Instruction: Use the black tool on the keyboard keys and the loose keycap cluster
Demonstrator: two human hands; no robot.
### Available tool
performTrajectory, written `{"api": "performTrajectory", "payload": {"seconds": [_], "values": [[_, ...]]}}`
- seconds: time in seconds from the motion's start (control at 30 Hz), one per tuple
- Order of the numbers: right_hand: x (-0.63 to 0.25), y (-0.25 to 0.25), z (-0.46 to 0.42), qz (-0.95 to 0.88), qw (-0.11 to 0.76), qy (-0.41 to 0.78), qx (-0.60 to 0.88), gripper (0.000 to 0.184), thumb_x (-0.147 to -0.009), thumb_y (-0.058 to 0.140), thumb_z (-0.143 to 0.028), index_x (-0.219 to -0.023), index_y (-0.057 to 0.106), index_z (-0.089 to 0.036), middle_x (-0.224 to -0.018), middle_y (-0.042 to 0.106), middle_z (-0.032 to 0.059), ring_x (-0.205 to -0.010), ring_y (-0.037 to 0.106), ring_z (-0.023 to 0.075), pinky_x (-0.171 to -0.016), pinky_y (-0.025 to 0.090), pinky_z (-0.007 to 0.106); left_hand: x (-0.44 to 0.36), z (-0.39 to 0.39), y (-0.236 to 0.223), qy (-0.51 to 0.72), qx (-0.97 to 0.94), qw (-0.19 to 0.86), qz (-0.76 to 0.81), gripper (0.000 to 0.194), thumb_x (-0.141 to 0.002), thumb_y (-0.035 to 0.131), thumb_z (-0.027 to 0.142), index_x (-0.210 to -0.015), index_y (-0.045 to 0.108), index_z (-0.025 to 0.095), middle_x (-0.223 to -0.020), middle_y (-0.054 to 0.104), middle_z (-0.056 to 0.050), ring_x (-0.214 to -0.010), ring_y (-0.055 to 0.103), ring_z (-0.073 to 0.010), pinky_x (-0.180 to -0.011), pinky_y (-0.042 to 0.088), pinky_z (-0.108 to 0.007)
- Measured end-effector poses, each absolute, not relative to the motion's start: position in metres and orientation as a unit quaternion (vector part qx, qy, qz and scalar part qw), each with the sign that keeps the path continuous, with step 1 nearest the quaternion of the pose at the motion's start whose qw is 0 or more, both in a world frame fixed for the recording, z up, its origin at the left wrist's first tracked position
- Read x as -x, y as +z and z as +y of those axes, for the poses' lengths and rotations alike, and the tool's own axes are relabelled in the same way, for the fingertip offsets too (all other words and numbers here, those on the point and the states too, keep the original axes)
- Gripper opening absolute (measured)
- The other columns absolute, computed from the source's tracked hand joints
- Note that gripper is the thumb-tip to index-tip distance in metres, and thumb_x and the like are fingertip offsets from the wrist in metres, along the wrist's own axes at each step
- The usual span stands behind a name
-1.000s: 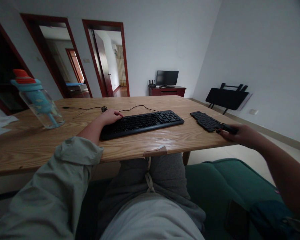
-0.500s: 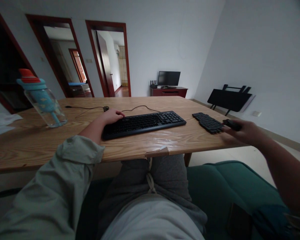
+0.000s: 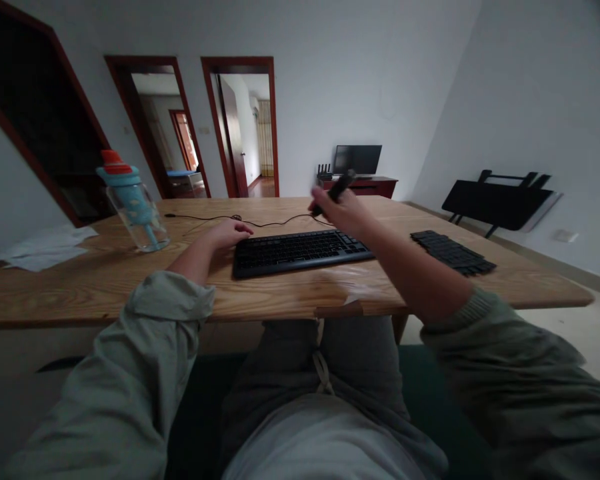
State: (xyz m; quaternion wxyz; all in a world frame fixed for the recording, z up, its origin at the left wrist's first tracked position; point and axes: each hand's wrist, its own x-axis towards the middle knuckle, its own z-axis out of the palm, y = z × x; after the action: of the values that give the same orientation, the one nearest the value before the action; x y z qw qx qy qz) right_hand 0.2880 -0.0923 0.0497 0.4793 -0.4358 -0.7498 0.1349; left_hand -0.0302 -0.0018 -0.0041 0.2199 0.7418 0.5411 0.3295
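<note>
A black keyboard [image 3: 300,251] lies on the wooden table [image 3: 280,297] in front of me. My left hand [image 3: 229,234] rests on the table at the keyboard's left end, fingers curled loosely with nothing in them. Raised over the keyboard's far right part, my right hand [image 3: 341,207] is closed round a small dark stick-like tool [image 3: 338,189] whose tip points up and away. To the right on the table sits a flat pile of black keycaps [image 3: 450,252].
A clear bottle [image 3: 134,206] with a blue lid and red cap stands at the left, with white paper [image 3: 45,247] further left. The keyboard's cable [image 3: 215,218] runs along the far side. Beyond are two doorways, a monitor [image 3: 357,159] on a cabinet and a folded black table [image 3: 500,200].
My right hand has lifted the dark tool from beside the keycap pile at the right edge and swung it left, up over the keyboard. The view has turned right. The left hand has stayed.
</note>
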Motion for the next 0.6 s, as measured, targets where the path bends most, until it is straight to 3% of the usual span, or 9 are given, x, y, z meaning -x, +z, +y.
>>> {"api": "performTrajectory", "payload": {"seconds": [0.17,0.43,0.6], "values": [[-0.201,0.028,-0.047,-0.766,0.416,0.182,0.455,0.056,-0.086,0.063,-0.072,-0.078,0.064,-0.017,-0.063,0.056,0.0028,-0.065,0.054,0.0165,-0.066,0.044,0.031,0.032,0.000,-0.007,0.263,-0.778,0.230,0.521,0.020,-0.067,0.070,0.027,-0.083,0.079,0.018,-0.085,0.078,-0.007,-0.081,0.070,-0.0267,-0.079,0.057,-0.038],[-0.232,-0.019,-0.012,-0.674,0.514,0.208,0.488,0.052,-0.087,0.064,-0.067,-0.075,0.067,-0.017,-0.080,0.073,0.0095,-0.080,0.069,0.0225,-0.073,0.050,0.030,0.012,-0.008,-0.002,0.253,-0.803,0.159,0.516,0.027,-0.077,0.070,0.027,-0.099,0.081,0.015,-0.102,0.080,-0.010,-0.095,0.071,-0.0258,-0.085,0.056,-0.033],[-0.230,-0.030,-0.005,-0.674,0.510,0.223,0.486,0.051,-0.086,0.066,-0.068,-0.081,0.071,-0.017,-0.085,0.076,0.0095,-0.083,0.072,0.0232,-0.077,0.052,0.030,-0.009,-0.017,0.002,0.235,-0.835,0.134,0.478,0.026,-0.079,0.070,0.025,-0.100,0.083,0.017,-0.094,0.079,-0.006,-0.087,0.070,-0.0221,-0.081,0.055,-0.030]]}}
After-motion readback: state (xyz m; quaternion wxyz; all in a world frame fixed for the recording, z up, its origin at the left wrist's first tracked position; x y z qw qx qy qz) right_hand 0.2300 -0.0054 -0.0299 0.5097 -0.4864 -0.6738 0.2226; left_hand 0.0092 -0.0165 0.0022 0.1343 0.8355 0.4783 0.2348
